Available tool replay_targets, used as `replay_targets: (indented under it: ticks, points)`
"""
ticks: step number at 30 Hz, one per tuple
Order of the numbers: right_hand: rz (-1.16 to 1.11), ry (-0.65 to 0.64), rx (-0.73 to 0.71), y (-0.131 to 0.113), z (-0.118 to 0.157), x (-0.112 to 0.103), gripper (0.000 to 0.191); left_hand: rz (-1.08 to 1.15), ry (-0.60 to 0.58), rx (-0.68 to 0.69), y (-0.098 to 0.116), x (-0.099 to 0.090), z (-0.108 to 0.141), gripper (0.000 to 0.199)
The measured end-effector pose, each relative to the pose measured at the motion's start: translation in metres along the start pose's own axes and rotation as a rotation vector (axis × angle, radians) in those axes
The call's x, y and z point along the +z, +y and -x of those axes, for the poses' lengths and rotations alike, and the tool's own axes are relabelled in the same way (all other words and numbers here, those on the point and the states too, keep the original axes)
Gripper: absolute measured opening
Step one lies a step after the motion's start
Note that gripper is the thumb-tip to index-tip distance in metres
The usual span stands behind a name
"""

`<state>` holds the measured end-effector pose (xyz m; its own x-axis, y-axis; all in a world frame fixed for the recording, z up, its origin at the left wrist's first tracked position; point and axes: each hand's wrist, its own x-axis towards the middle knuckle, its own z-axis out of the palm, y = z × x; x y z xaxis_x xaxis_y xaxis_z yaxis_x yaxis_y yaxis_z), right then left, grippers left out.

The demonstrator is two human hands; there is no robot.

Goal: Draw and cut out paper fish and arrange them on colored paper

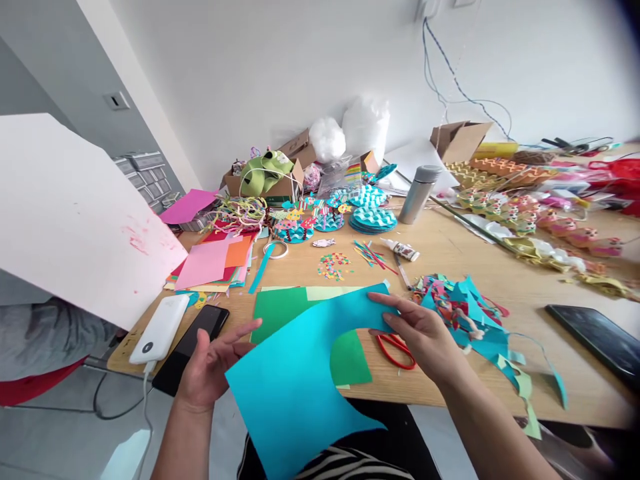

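Note:
A bright blue sheet of craft paper with a rounded cut-out on its right side is held up over the table's front edge. My right hand grips its upper right corner between thumb and fingers. At the sheet's left edge my left hand is open, thumb raised and fingers spread, some fingertips passing behind the paper. Green paper lies underneath, partly covered. Red-handled scissors rest beside my right hand, their blades hidden.
Blue paper scraps pile up at right, near a dark phone. To the left lie a white power bank, a black phone and coloured sheets. Behind are a glue bottle, a steel flask and wavy blue discs.

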<state>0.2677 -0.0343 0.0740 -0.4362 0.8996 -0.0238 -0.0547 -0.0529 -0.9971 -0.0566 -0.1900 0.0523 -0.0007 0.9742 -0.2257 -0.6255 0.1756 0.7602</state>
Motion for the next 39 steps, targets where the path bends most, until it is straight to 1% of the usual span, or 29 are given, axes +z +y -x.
replay_targets:
  ticks: [3, 7, 9, 12, 14, 16, 18, 20, 23, 25, 28, 31, 36, 39]
  points:
    - [0.004, -0.019, -0.006, -0.001, 0.001, 0.002, 0.039, -0.077, -0.053, -0.034, 0.001, 0.004, 0.001, 0.082]
    - [-0.035, -0.028, -0.020, -0.005, 0.002, 0.007, 0.038, -0.249, -0.130, -0.117, -0.001, 0.008, -0.002, 0.088]
    - [-0.066, -0.050, -0.025, -0.009, 0.003, 0.011, 0.037, -0.320, -0.136, -0.124, -0.002, 0.011, -0.003, 0.086]
    - [-0.106, -0.107, -0.048, -0.018, 0.008, 0.019, 0.034, -0.372, -0.117, -0.110, -0.001, 0.016, -0.004, 0.079]
    - [-0.123, -0.182, -0.068, -0.024, 0.012, 0.024, 0.031, -0.453, -0.081, -0.108, 0.003, 0.020, -0.005, 0.072]
    - [-0.129, -0.288, -0.074, -0.031, 0.018, 0.028, 0.028, -0.611, -0.028, -0.106, 0.007, 0.022, -0.007, 0.062]
    - [-0.162, -0.396, -0.075, -0.036, 0.022, 0.032, 0.026, -0.791, -0.010, -0.117, 0.012, 0.023, -0.009, 0.054]
    - [-0.224, -0.481, -0.083, -0.039, 0.026, 0.034, 0.026, -0.918, -0.037, -0.139, 0.015, 0.026, -0.011, 0.052]
    - [-0.252, -0.543, -0.098, -0.039, 0.028, 0.038, 0.028, -0.954, -0.117, -0.146, 0.017, 0.037, -0.011, 0.047]
    - [-0.204, -0.521, -0.122, -0.037, 0.028, 0.042, 0.028, -0.941, -0.161, -0.135, 0.016, 0.048, -0.011, 0.037]
    - [-0.129, -0.436, -0.161, -0.035, 0.026, 0.044, 0.026, -1.008, -0.231, -0.142, 0.014, 0.063, -0.013, 0.014]
    - [-0.062, -0.358, -0.174, -0.033, 0.025, 0.043, 0.027, -1.063, -0.290, -0.155, 0.012, 0.072, -0.016, 0.020]
    - [0.089, -0.225, -0.242, -0.031, 0.025, 0.040, 0.029, -0.993, -0.229, -0.161, 0.008, 0.071, -0.022, 0.024]
    - [0.173, -0.160, -0.302, -0.028, 0.025, 0.037, 0.030, -1.032, -0.202, -0.170, 0.003, 0.065, -0.023, 0.025]
